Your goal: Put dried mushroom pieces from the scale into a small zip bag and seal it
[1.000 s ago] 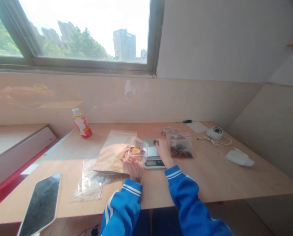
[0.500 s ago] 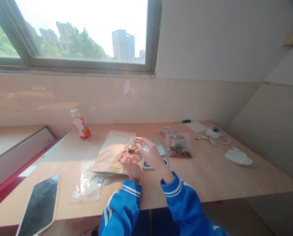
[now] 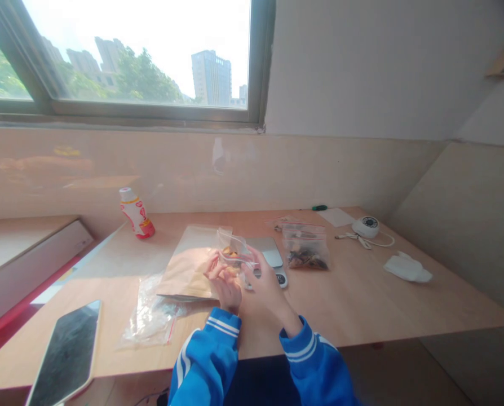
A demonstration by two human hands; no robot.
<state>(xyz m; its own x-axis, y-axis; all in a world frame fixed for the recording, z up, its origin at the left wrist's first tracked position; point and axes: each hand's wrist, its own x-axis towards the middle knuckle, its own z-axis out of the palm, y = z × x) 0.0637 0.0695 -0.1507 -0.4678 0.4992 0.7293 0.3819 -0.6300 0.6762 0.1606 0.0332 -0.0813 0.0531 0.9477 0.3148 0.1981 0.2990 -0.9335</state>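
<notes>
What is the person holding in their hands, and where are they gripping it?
A small clear zip bag, with both hands: left hand at its lower left side, right hand at its right top edge.

I work in a plain upper-floor workroom: a bare wooden table (image 3: 362, 293) under a wide window (image 3: 120, 56) facing city towers, a small digital scale (image 3: 273, 259) and zip bags (image 3: 305, 252) laid out.
</notes>
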